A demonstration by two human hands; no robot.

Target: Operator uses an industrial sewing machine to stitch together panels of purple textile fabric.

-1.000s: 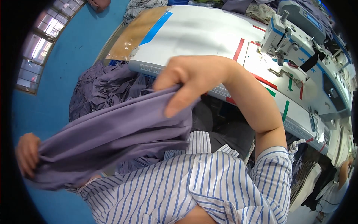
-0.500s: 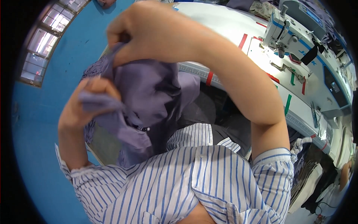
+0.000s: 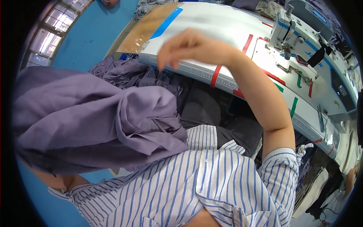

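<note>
A large bunched purple cloth (image 3: 87, 121) is lifted up at my left, close to the camera. It covers my left hand completely; only a bit of my left arm (image 3: 56, 181) shows beneath it. My right hand (image 3: 181, 47) is blurred in the air above the near edge of the white sewing table (image 3: 227, 22). Its fingers are apart, point down and hold nothing. It is apart from the cloth.
A pile of more purple cloth (image 3: 128, 73) lies below the table edge, next to dark fabric (image 3: 211, 106). A white sewing machine (image 3: 291, 22) stands at the back right. Red and green tape marks and a brown sheet (image 3: 147, 26) are on the table. The floor (image 3: 83, 49) is blue.
My right hand has let go of the purple cloth and moved right, over the table edge. The cloth has swung left and up toward the camera with my left arm.
</note>
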